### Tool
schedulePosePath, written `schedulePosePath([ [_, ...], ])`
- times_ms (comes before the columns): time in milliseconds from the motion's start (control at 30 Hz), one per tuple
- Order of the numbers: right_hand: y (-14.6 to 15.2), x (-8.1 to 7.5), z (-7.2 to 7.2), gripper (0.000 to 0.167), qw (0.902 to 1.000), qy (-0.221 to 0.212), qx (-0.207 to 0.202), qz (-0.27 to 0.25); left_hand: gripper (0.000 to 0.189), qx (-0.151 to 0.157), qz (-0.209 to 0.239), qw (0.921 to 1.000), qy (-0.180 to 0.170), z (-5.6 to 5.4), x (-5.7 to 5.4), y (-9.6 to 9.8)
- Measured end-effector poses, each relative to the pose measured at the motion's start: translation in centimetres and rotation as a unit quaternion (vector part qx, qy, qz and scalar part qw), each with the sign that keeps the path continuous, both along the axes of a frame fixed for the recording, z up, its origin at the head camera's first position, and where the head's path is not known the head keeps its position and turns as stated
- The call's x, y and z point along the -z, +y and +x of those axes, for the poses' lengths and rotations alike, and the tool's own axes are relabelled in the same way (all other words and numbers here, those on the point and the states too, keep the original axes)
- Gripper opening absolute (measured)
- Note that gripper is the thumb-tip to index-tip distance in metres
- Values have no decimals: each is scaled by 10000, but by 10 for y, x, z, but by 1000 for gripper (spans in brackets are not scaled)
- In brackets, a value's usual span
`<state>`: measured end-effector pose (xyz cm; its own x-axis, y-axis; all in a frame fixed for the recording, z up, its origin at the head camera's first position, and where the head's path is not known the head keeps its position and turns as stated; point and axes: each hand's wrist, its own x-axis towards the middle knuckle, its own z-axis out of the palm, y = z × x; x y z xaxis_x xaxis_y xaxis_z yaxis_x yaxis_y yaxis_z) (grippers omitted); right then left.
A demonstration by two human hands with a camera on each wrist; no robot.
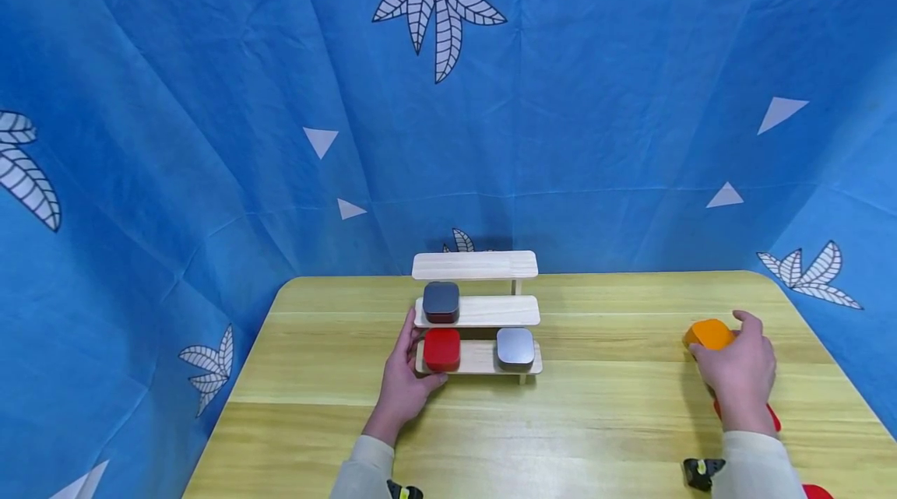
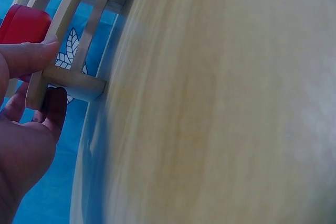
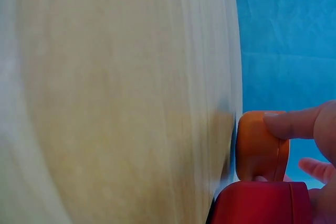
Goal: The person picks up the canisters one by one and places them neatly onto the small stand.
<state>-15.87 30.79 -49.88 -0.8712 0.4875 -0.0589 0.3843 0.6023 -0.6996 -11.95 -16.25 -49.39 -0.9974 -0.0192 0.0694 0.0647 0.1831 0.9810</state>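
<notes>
Red box (image 3: 262,205) partly hides right hand (image 1: 743,365), which grips orange box (image 1: 711,333); left hand (image 1: 406,384) holds rack (image 1: 476,265).

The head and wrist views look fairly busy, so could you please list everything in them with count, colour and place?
Table: 1, light wood, under everything
Cloth: 1, printed blue, behind the table
Shelf stand: 1, pale wood, three tiers, on the table
Dark box: 1, blue-grey, middle tier, left
Red box: 1, red, bottom tier, left
Silver box: 1, silver, bottom tier, right
Orange box: 1, orange, table's right side
Partly hidden things: 2, red, nearer than the orange box
Wrist devices: 2, black and yellow, beside the sleeves
Sleeves: 2, whitish, lower edge
Left hand: 1, bare, gripping the stand's left end
Right hand: 1, bare, holding the orange box
</notes>
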Motion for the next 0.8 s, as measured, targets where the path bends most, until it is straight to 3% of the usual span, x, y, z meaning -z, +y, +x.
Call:
schedulePosePath([
  [200,-1,-1,-1,90,9999,105,107,-53,123,-22,-166,9998,95,-10,28,-7],
  [800,-8,-8,2,88,9986,281,305,-329,123,-7,-200,9997,159,-11,29,-8],
])
